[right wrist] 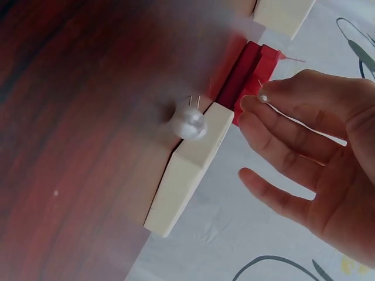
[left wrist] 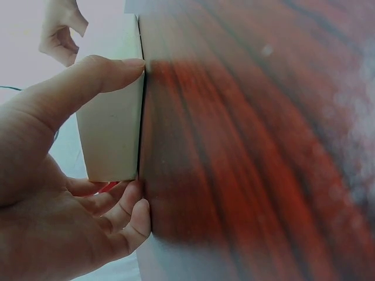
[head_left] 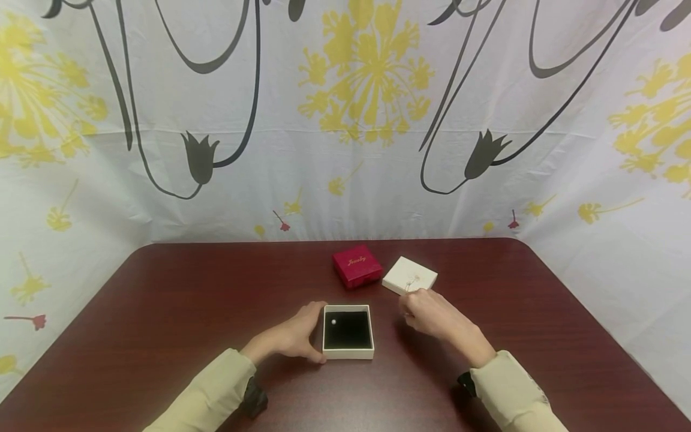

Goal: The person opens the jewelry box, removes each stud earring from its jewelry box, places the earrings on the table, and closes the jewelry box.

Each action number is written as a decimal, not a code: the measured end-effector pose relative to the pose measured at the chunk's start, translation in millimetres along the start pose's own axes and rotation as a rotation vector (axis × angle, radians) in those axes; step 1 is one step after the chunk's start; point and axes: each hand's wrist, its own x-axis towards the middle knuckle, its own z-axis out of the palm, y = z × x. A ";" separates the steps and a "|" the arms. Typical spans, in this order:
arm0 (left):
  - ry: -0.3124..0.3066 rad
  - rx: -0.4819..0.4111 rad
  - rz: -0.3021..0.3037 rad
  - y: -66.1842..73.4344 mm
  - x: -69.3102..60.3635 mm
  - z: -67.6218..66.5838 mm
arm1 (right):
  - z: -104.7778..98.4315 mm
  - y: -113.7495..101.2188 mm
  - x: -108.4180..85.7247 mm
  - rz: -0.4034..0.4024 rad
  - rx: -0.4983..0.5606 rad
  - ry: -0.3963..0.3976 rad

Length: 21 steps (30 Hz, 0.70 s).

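A square white jewelry box [head_left: 348, 354] with a black insert [head_left: 353, 333] stands uncovered on the table, a small pearl stud [head_left: 333, 322] at the insert's left. My left hand [head_left: 294, 333] grips the box from the left, thumb at the near corner and fingers at the far one; the left wrist view shows the thumb [left wrist: 88, 82] along its side wall. To the right of the box, my right hand [head_left: 434, 312] is raised in front of a white lid. It pinches a tiny pearl earring [right wrist: 262, 98] between thumb and forefinger.
Behind the box lie a red jewelry box [head_left: 357, 266] and the white lid [head_left: 409, 276] with a gold design. A pearl-like ball [right wrist: 190, 123] with two thin metal prongs looks large in the right wrist view. A patterned curtain [head_left: 345, 180] borders the dark wooden table [head_left: 216, 282].
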 end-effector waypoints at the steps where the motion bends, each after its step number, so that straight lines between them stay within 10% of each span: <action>1: 0.001 0.001 -0.001 -0.4 0.3 0.2 | 0.1 0.4 -0.6 0.009 0.001 -0.010; 21: 0.000 0.019 -0.004 -2.8 0.4 1.3 | 0.9 3.3 -5.9 0.093 0.018 -0.126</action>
